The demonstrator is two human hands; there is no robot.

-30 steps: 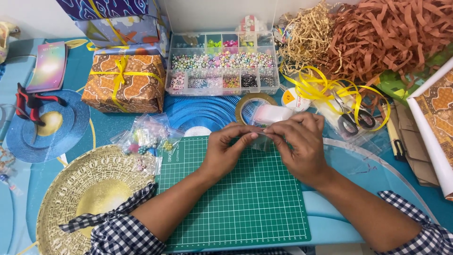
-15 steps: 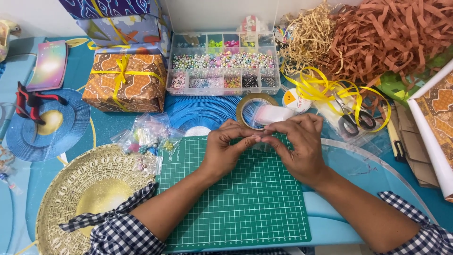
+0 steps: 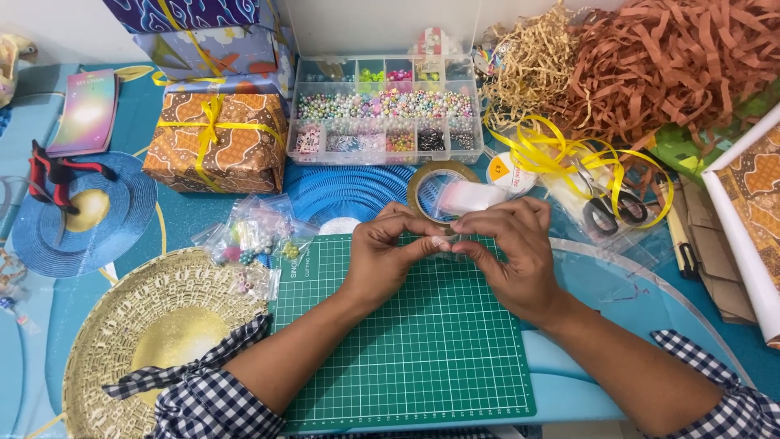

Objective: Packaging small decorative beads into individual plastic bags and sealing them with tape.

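Note:
My left hand (image 3: pixel 388 260) and my right hand (image 3: pixel 510 254) meet over the far edge of a green cutting mat (image 3: pixel 406 358). Between the fingertips of both hands I pinch a small clear plastic bag (image 3: pixel 445 241); what is in it is too small to tell. Just beyond my fingers lies a roll of clear tape (image 3: pixel 432 185) with a pale pink-white packet (image 3: pixel 475 195) resting on it.
A clear bead organizer box (image 3: pixel 382 107) stands at the back. Wrapped gift boxes (image 3: pixel 213 138) with yellow ribbon sit back left, small bead bags (image 3: pixel 252 236) beside the mat. Scissors (image 3: pixel 605 207), yellow ribbon (image 3: pixel 561 150) and shredded paper (image 3: pixel 650 65) lie at the right. A gold woven plate (image 3: pixel 154 333) lies front left.
My hands have shifted slightly away from me and closer together, and the small clear bag is now more hidden between my fingertips.

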